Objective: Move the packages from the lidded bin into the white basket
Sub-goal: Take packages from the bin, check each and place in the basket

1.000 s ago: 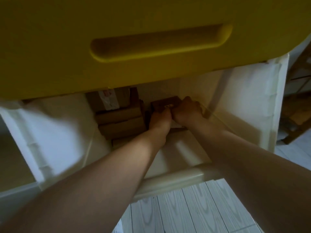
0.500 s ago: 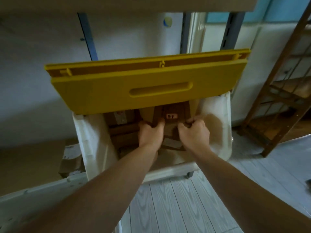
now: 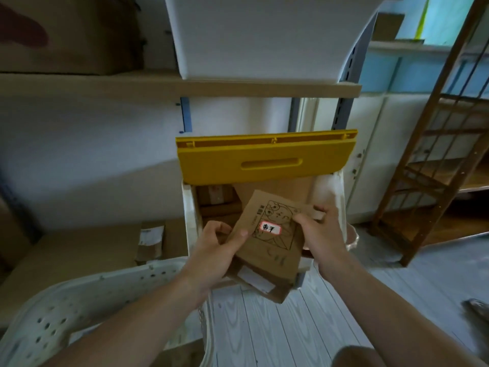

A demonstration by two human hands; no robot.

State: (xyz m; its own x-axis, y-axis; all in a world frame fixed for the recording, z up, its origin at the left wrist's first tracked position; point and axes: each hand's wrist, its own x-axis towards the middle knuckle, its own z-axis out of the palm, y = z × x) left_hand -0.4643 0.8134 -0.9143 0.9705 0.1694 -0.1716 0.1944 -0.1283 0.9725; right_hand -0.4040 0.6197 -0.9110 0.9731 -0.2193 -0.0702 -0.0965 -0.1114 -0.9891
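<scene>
Both hands grip one brown cardboard package [image 3: 267,242] held above the front rim of the lidded bin [image 3: 189,207]: the left hand [image 3: 214,258] clamps its left edge, thumb pressed flat on the printed top face and fingers curled underneath, while the right hand [image 3: 321,234] pinches the far right corner, thumb on top near the cartoon drawing. From the head camera, the only view, the package sits in front of the bin's mouth and just right of the white basket [image 3: 79,300], whose perforated rim curves in at the lower left. Its long axis runs from the upper right, toward the bin's raised yellow lid [image 3: 264,160], down to the lower left and the floorboards; the printed face with the red-edged label [image 3: 270,228] is turned up toward the camera and the near end dips lower than the far end. A second, paler slab with a white sticker [image 3: 254,280] shows beneath it, and I cannot tell whether that is a loose flap or a separate parcel caught in the same hold. That is my main worry: if it is loose, the swing leftward could let it slide out and drop to the floor short of the basket. The right hand's corner pinch looks light, so a quick twist might also peel that end free. More packages [image 3: 218,205] remain stacked inside the bin under the lid, so the job seems far from finished
</scene>
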